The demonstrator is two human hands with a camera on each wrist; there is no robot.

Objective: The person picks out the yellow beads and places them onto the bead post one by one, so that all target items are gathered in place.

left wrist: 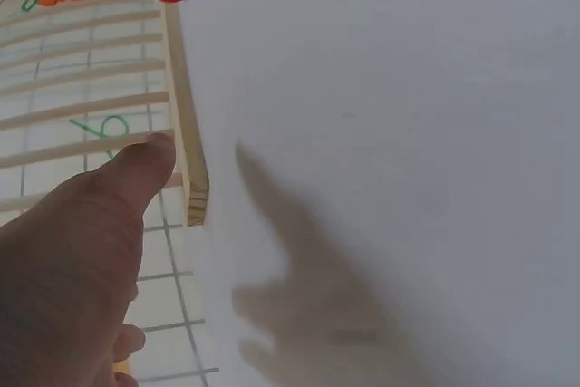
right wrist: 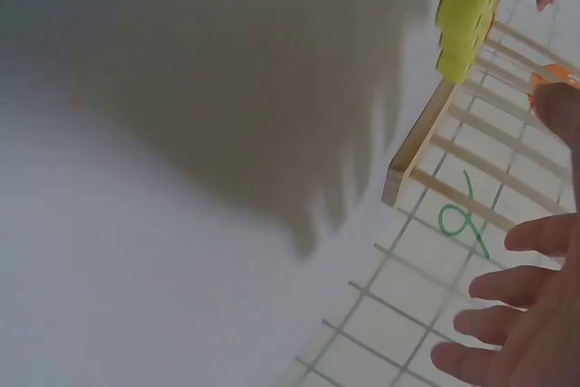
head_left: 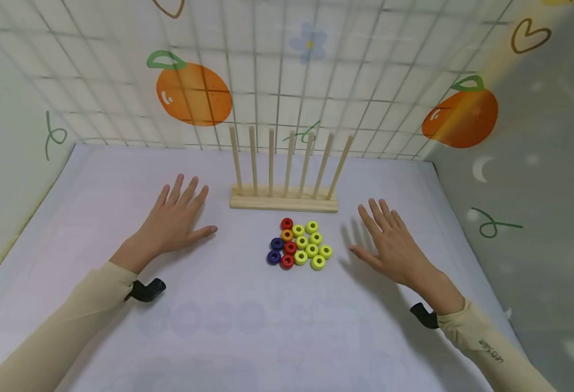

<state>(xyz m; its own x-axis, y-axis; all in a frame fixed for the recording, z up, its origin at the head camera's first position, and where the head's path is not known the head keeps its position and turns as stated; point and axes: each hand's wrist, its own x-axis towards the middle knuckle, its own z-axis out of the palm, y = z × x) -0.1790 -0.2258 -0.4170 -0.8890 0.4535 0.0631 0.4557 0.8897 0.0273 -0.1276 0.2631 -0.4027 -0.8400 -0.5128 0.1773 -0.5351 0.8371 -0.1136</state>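
In the head view my left hand [head_left: 171,220] lies to the left of a wooden peg rack [head_left: 284,203], fingers spread and straight, holding nothing. My right hand [head_left: 394,244] is to the right of the rack, also with straight fingers and nothing held; its shadow falls beside it. Between the hands, in front of the rack, is a cluster of small rings: several yellow rings [head_left: 312,250], three red rings [head_left: 290,248], an orange ring [head_left: 287,236] and two dark blue rings [head_left: 277,244]. Several upright pegs [head_left: 270,163] stand bare on the rack's base.
A white tabletop [head_left: 248,337] lies under everything. Behind it rises a wire grid [head_left: 262,71] covered by a sheet printed with oranges. A grey printed sheet [head_left: 527,179] borders the right side, and a pale sheet [head_left: 17,136] the left.
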